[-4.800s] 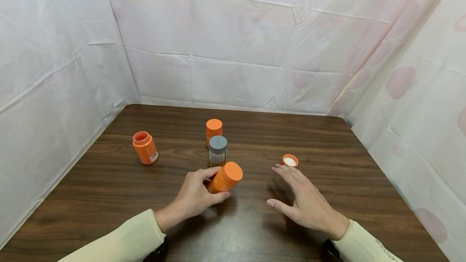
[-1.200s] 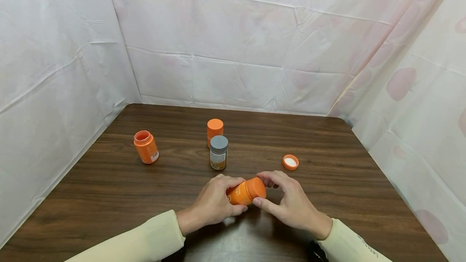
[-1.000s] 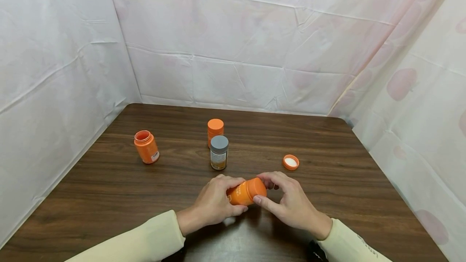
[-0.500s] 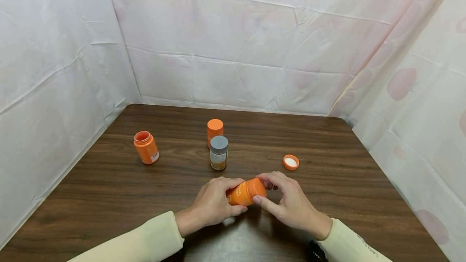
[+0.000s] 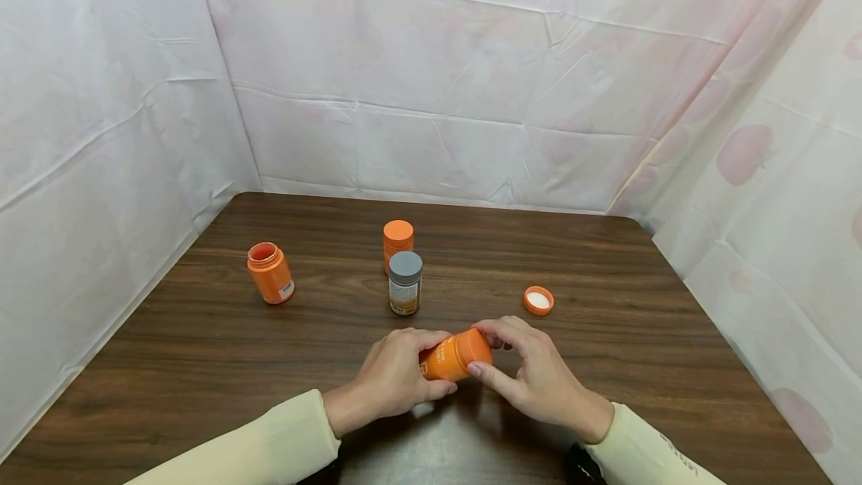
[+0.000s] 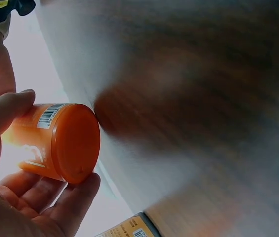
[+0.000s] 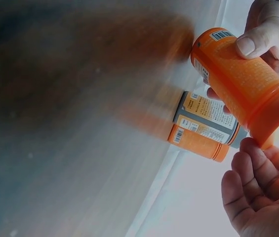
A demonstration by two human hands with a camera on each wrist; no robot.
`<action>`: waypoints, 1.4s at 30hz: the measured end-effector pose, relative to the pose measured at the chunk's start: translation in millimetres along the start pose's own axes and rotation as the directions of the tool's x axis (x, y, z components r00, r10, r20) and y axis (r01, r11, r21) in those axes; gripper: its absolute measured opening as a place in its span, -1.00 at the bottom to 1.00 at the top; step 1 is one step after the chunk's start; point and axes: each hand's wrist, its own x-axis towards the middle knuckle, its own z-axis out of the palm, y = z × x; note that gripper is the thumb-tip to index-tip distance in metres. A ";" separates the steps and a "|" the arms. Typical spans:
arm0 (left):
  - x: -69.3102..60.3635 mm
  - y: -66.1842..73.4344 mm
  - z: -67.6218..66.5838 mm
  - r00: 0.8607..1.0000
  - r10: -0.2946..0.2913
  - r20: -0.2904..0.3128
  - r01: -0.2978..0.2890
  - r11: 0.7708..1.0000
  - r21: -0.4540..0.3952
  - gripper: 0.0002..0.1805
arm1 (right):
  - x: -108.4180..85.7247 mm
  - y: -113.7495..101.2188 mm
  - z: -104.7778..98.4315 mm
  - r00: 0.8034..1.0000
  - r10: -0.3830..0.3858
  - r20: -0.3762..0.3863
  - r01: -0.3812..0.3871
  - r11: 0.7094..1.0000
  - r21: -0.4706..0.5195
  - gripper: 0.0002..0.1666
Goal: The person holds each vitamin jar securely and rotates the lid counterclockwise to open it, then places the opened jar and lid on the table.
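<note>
My left hand (image 5: 393, 373) grips the body of an orange bottle (image 5: 441, 359), which is tilted with its cap end to the right. Thumb and fingers of my right hand (image 5: 542, 376) pinch the orange screw cap (image 5: 477, 347), which sits on the bottle. In the left wrist view the bottle's round base (image 6: 77, 143) and a barcode show. The right wrist view has the fingertips at the edge of the cap (image 7: 272, 121). Whether the bottle's lower edge touches the table I cannot tell.
A grey-capped bottle (image 5: 405, 287) stands beyond my hands, with an orange capped bottle (image 5: 398, 236) just behind it. An open orange bottle (image 5: 271, 279) stands at left. An orange cap (image 5: 538, 301) lies inner side up at right on the wooden table (image 5: 202, 350).
Since the earliest frame the bottle has moved right and tipped towards my right hand, which has come left onto its cap. Over the last second both hands have hardly moved.
</note>
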 end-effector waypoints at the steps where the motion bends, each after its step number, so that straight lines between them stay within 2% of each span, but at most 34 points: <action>1: 0.1 0.1 -0.2 1.000 0.000 0.002 0.000 1.000 0.002 -0.49 | 0.0 -0.1 -0.1 1.000 -0.001 0.000 0.001 1.000 0.001 -0.53; 19: -1.2 -0.8 -0.6 1.000 0.002 0.027 -0.002 1.000 -0.003 -0.52 | 0.2 1.5 -0.8 1.000 -0.023 0.012 0.023 1.000 0.008 -0.50; 26: -0.6 -1.3 -1.1 0.999 -0.001 0.043 0.002 1.000 -0.018 -0.49 | 0.9 2.1 -3.2 0.996 -0.079 0.037 0.077 0.996 0.041 -0.41; 34: -0.4 -1.8 -1.4 0.999 0.004 0.040 -0.003 0.999 -0.032 -0.47 | 1.0 0.3 -6.5 0.993 -0.096 0.070 0.094 0.995 0.031 -0.33; 42: -0.1 -2.5 -1.1 0.999 0.020 0.047 -0.018 0.999 -0.046 -0.48 | 2.2 -0.6 -8.1 0.985 -0.155 0.079 0.152 0.987 0.044 -0.27</action>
